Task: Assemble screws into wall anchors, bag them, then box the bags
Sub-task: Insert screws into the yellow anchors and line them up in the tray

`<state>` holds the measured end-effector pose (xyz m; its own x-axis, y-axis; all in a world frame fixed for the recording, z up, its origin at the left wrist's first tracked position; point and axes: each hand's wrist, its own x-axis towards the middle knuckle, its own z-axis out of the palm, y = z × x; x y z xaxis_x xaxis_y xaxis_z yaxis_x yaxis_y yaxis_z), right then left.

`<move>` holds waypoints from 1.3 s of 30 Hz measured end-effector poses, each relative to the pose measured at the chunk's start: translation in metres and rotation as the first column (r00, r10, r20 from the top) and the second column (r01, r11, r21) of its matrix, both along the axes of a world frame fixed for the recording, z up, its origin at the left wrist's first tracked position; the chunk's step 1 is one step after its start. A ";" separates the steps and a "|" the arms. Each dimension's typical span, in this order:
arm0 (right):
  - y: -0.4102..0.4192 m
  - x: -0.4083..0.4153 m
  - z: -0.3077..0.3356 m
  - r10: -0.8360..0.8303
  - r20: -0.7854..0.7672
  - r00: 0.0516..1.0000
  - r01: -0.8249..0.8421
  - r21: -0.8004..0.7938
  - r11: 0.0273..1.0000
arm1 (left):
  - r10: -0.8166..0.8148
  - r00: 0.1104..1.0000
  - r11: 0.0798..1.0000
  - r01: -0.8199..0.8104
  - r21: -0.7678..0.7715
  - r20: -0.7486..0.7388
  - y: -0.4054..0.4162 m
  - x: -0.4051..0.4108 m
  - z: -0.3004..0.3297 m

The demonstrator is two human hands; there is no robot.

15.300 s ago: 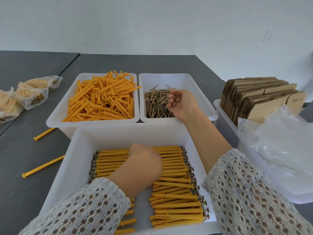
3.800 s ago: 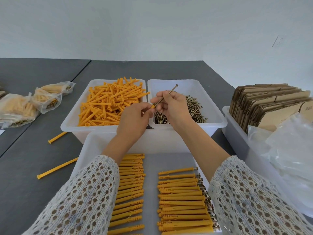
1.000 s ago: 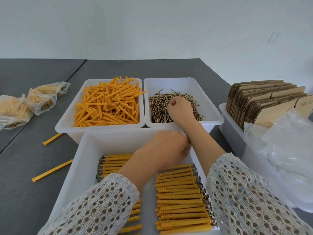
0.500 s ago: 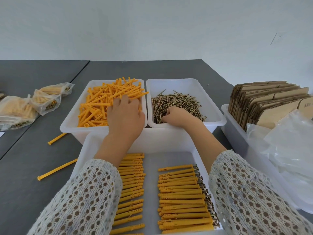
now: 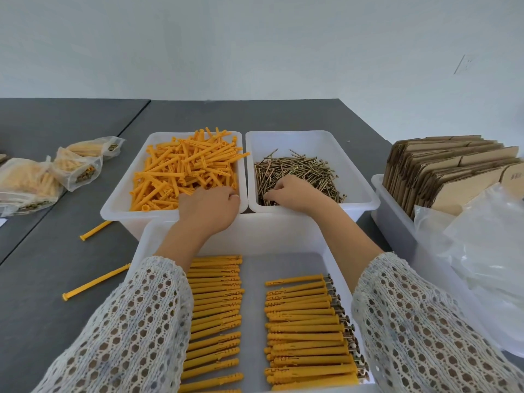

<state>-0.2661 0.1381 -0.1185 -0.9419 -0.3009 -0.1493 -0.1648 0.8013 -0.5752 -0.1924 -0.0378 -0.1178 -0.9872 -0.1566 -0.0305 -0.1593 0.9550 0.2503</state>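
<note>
Since half a second ago your left hand (image 5: 209, 207) has curled at the anchors (image 5: 184, 168) while your right hand (image 5: 295, 191) pinches among screws (image 5: 300, 170); two assembled rows (image 5: 306, 330) done, bagging and boxing mostly remain.

anchors (image 5: 184, 168): matt orange plastic | screws (image 5: 300, 168): shiny metal | bins (image 5: 312, 140): smooth white plastic

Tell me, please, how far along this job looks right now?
Done: two rows of assembled anchors in the near bin, and filled bags. In hand: left hand in loose anchors, right hand in screws. Left: flat cartons remain unfolded.
</note>
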 end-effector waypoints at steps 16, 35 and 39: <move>0.000 0.012 0.006 -0.363 -0.330 0.871 0.220 -0.399 0.890 | 0.163 0.869 0.962 -0.035 0.269 -0.468 0.013 0.004 -0.011; -0.004 0.021 0.020 -0.495 0.015 0.869 0.252 -0.874 0.415 | 0.108 0.843 0.938 0.089 0.335 -0.527 0.014 -0.001 -0.016; 0.001 0.018 0.021 -0.540 0.094 0.837 0.312 -0.891 0.329 | 0.094 0.855 0.939 0.094 0.331 -0.511 0.014 -0.002 -0.017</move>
